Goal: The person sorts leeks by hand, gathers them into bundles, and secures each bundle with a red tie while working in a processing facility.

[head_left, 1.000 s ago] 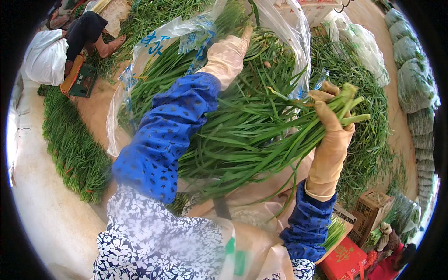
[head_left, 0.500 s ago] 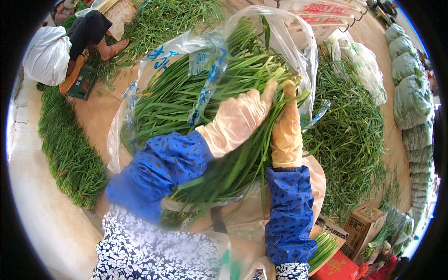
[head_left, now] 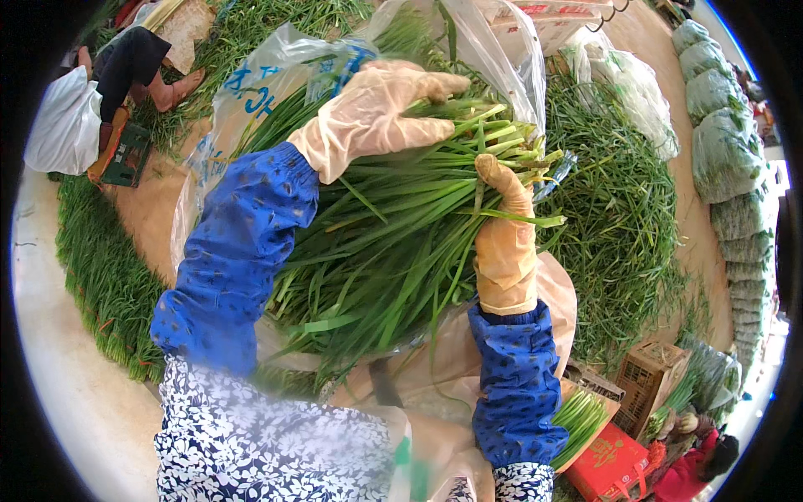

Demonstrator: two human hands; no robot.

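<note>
A large heap of garlic chives (head_left: pixel 376 243) lies in front of me in a clear plastic bag (head_left: pixel 280 58) with blue print, the pale cut ends pointing right. My left hand (head_left: pixel 372 113), in a thin cream glove, hovers over the upper part of the heap. Its thumb and fingers are spread apart with nothing between them, the fingertips slightly blurred. Near the cut ends, my right hand (head_left: pixel 506 238), in a yellowish glove, grips a bunch of the chives. Its thumb lies on top; the other fingers are mostly hidden under the leaves.
Loose greens (head_left: pixel 619 217) are piled at the right beside a white plastic bag (head_left: pixel 627 84). Bundled chives (head_left: pixel 104 276) line the left. Packed bags (head_left: pixel 728 155) stand along the far right. A brown crate (head_left: pixel 652 376) and red box (head_left: pixel 606 460) are lower right. Another person (head_left: pixel 71 121) sits upper left.
My left hand has moved up and left, away from the right hand, and its fingers have spread. My right hand has shifted slightly down. More cut ends now show between them.
</note>
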